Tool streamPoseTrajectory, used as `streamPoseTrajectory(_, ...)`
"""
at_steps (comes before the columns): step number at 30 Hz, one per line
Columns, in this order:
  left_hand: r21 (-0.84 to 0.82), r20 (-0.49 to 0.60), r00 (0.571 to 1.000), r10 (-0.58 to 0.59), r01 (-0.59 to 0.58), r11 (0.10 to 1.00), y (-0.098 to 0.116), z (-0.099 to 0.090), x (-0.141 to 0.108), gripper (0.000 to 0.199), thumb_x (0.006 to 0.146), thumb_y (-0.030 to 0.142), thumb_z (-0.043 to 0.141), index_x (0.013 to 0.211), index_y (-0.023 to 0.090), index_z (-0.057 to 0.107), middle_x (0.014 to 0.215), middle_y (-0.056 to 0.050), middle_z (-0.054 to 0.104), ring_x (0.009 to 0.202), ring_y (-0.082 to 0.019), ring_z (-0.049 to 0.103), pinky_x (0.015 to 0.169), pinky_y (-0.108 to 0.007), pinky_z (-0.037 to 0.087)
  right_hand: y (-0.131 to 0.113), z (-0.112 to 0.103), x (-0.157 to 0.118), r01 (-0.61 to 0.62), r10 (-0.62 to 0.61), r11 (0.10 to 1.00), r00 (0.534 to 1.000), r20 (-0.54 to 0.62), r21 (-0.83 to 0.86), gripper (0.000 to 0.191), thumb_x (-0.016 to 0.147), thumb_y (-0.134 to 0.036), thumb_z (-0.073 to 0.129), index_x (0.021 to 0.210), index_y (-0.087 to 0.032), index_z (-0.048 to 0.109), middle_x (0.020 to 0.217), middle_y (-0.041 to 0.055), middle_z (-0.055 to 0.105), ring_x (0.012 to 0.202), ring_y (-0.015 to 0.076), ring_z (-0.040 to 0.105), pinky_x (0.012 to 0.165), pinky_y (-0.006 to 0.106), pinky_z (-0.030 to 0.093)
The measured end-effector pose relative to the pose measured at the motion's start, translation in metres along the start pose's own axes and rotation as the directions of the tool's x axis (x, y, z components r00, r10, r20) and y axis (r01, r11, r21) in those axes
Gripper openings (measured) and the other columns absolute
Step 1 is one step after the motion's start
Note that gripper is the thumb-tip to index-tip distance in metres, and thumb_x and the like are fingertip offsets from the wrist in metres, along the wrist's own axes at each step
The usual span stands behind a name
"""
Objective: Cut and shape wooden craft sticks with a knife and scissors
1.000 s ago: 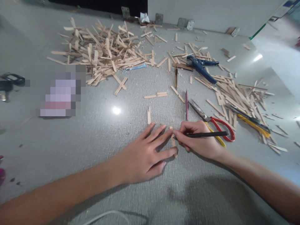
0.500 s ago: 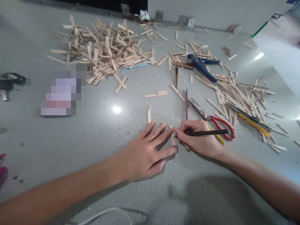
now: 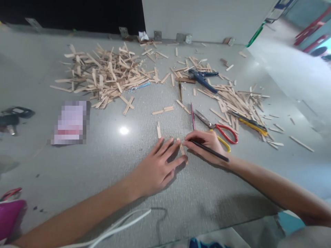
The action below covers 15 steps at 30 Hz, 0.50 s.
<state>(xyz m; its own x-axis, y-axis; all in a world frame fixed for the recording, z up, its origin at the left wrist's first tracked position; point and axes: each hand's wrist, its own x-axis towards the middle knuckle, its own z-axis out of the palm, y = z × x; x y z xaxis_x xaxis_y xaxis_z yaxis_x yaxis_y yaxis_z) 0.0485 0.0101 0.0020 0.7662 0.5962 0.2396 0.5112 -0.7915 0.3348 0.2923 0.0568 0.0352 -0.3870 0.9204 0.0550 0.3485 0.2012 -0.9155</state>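
Observation:
My left hand [image 3: 157, 167] lies with its fingers spread, two fingertips pressing a small wooden stick [image 3: 182, 150] against the grey table. Between the fingers of my right hand [image 3: 205, 146] is a thin black pen-like tool [image 3: 213, 152], its near end slanting down to the right; its tip is at the stick, mostly hidden by the fingers. A notched wooden stick [image 3: 158, 130] lies just beyond my left fingertips. Red and yellow handled scissors [image 3: 226, 133] and a purple pencil [image 3: 192, 116] rest beyond my right hand.
Wooden stick piles lie at the back left [image 3: 103, 74] and right [image 3: 227, 100]. Among the right ones are a blue tool [image 3: 203, 81] and a yellow cutter [image 3: 253, 126]. A blurred-out rectangle [image 3: 71, 120], keys [image 3: 11, 119] and a white cable [image 3: 116, 229] are also visible.
The view has shifted, showing more of the table's front edge and the background. The black tool in my right hand now slants downward to the right instead of lying nearly level.

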Motion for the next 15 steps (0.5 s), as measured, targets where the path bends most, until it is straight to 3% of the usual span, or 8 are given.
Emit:
streamPoseTrajectory(3, 0.031, -0.07, 0.997, -0.039, 0.041, 0.999, 0.003, 0.001, 0.0, 0.044, 0.106, 0.02, 0.051, 0.149, 0.022, 0.062, 0.159, -0.02, 0.051, 0.151, -0.041, 0.045, 0.125, -0.07, 0.037, 0.007, 0.002, 0.006, 0.061, -0.072, 0.994, 0.99, -0.125, -0.093, 0.021, 0.097, -0.037, 0.071, 0.107, -0.019, 0.074, 0.081, 0.0019, 0.074, 0.058, 0.0106, 0.056, 0.056, 0.025, 0.047)
streamPoseTrajectory(7, 0.012, -0.072, 0.995, -0.07, 0.071, 0.997, 0.002, -0.001, 0.001, 0.042, 0.104, 0.021, 0.053, 0.145, 0.021, 0.063, 0.15, -0.019, 0.054, 0.145, -0.041, 0.045, 0.122, -0.071, 0.043, 0.015, 0.004, 0.014, -0.01, -0.003, 0.998, 0.983, -0.186, -0.07, 0.04, 0.097, -0.031, 0.062, 0.134, -0.017, 0.066, 0.095, 0.0063, 0.078, 0.055, 0.0098, 0.058, 0.057, 0.025, 0.051)
streamPoseTrajectory(11, -0.003, -0.065, 0.996, -0.063, 0.063, 0.998, 0.0, -0.002, 0.003, 0.043, 0.104, 0.017, 0.048, 0.145, 0.021, 0.06, 0.148, -0.018, 0.052, 0.144, -0.039, 0.044, 0.122, -0.071, 0.044, 0.019, 0.006, 0.015, 0.003, -0.008, 1.0, 0.981, -0.192, -0.022, 0.061, 0.099, -0.027, 0.055, 0.158, -0.014, 0.049, 0.073, -0.001, 0.071, 0.06, 0.0156, 0.069, 0.064, 0.029, 0.058)
streamPoseTrajectory(15, 0.027, -0.075, 0.997, -0.025, 0.027, 0.999, -0.001, -0.002, 0.003, 0.038, 0.104, 0.012, 0.043, 0.135, 0.02, 0.062, 0.148, -0.019, 0.049, 0.145, -0.038, 0.042, 0.12, -0.071, 0.046, 0.021, -0.004, 0.02, 0.02, -0.044, 0.994, 0.972, -0.232, -0.105, 0.067, 0.099, -0.02, 0.051, 0.165, -0.015, 0.043, 0.069, -0.0007, 0.07, 0.059, 0.0177, 0.069, 0.062, 0.031, 0.059)
